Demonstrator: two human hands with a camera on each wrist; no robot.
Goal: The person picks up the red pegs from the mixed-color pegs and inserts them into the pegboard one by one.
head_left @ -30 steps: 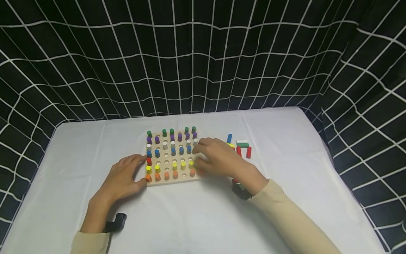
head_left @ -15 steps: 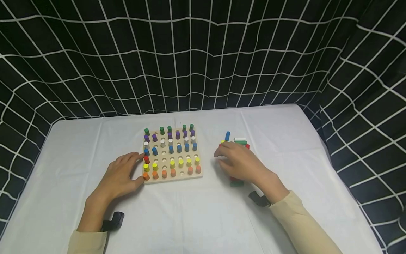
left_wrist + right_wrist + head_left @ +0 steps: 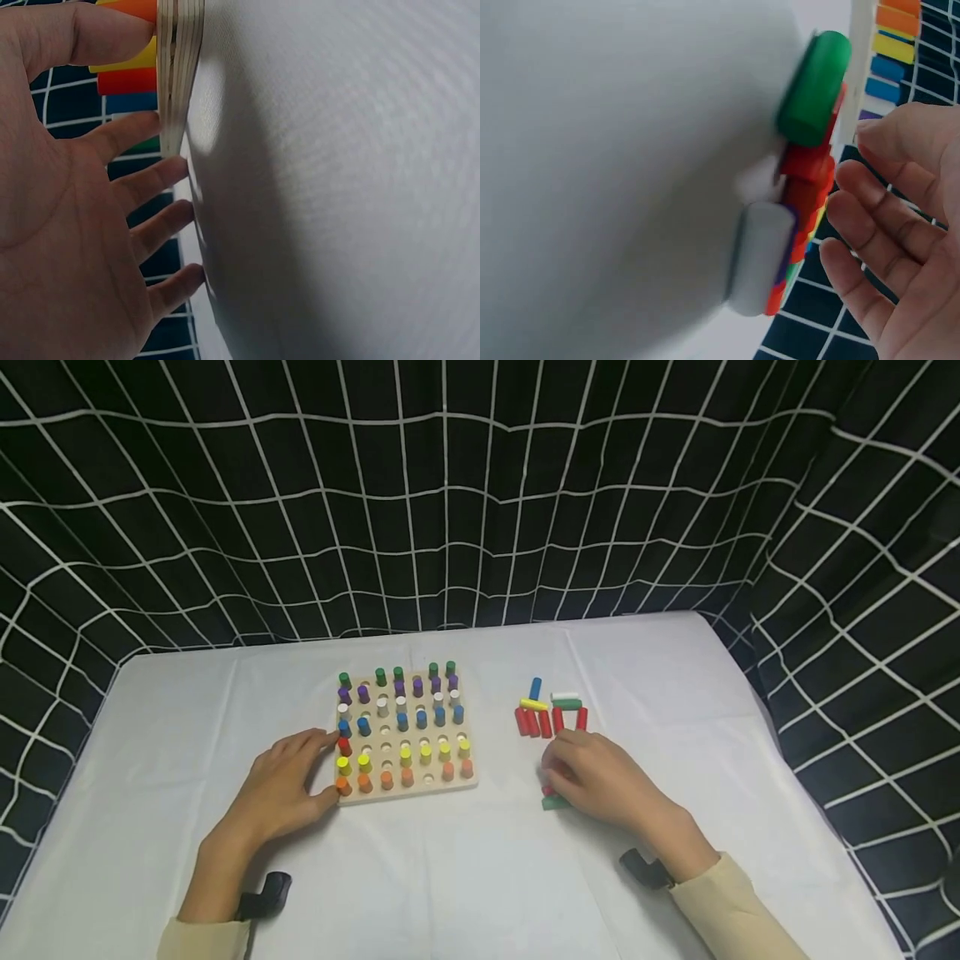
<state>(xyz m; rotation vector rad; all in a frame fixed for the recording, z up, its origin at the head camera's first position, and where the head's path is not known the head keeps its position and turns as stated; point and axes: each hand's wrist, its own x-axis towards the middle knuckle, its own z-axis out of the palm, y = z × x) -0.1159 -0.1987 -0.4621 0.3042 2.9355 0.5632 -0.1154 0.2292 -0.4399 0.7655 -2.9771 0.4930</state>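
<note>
Picking among loose pegs, pegboard steadied
Head: the left hand (image 3: 281,789) lies with fingers extended, thumb and forefinger at the near edge of a pale plywood pegboard (image 3: 420,789), whose standing coloured pegs (image 3: 406,756) are to its right; the right hand (image 3: 603,777), fingers bent, is over loose pegs, with red cylindrical pegs (image 3: 533,723) ahead of it and a green cylindrical peg (image 3: 554,803) just to its left; left wrist: the forefinger meets the board's edge, other fingers spread, gripping nothing; right wrist: relaxed, parted fingers hold nothing visible, a pale cylindrical peg (image 3: 759,259) across from them; the step seems to be selecting a peg, so the next move likely calls for a fingertip pinch
</note>
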